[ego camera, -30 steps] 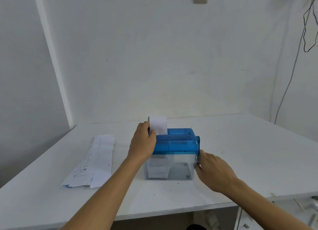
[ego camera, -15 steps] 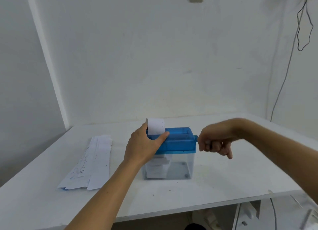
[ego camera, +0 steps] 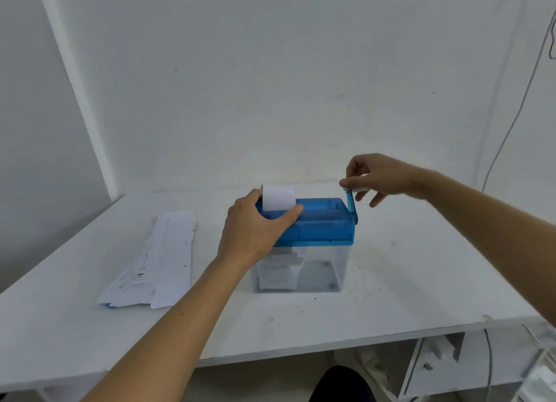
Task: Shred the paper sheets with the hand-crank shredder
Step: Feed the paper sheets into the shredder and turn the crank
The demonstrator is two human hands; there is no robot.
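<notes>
Paper sheet is seen standing upright in the slot of the blue-lidded hand-crank shredder, set mid-way along the white table. The lid's left end is gripped by the left hand, its fingers hidden behind the sheet. The crank stands upright, its pale knob pinched and largely covered by the right hand. Shredded strips are dimly made out through the clear bin. A stack of printed sheets lies well to the left, its print unreadable.

right hand is swinging the crank up from low beside the shredder to the top of its turn; the sheet is sinking a bit further in
</notes>
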